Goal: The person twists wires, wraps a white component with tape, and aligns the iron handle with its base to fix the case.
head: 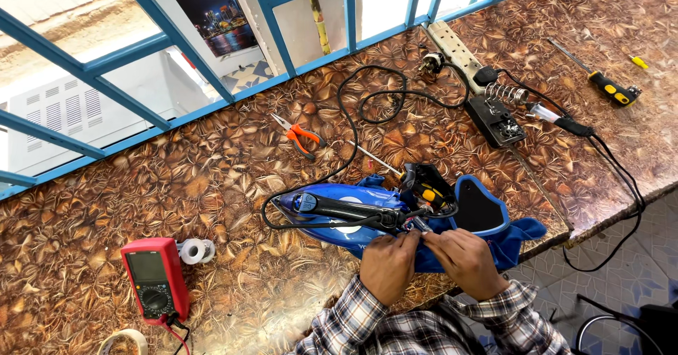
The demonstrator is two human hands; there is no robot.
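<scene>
A blue clothes iron (pixel 339 217) lies on its side on the brown patterned counter (pixel 233 185), its rear cover (pixel 482 207) opened to the right. My left hand (pixel 387 265) and my right hand (pixel 462 260) meet at the iron's rear end, fingertips pinched on small wires there. A black and yellow screwdriver (pixel 413 177) rests across the iron just beyond my hands. The iron's black cord (pixel 353 125) loops away toward the window.
Orange-handled pliers (pixel 300 136) lie behind the iron. A red multimeter (pixel 155 279) and a tape roll (pixel 195 250) sit at left. A power strip (pixel 455 48), a soldering iron on its stand (pixel 503 111) and a yellow screwdriver (pixel 607 87) are at right. The counter edge drops to a tiled floor (pixel 621 284).
</scene>
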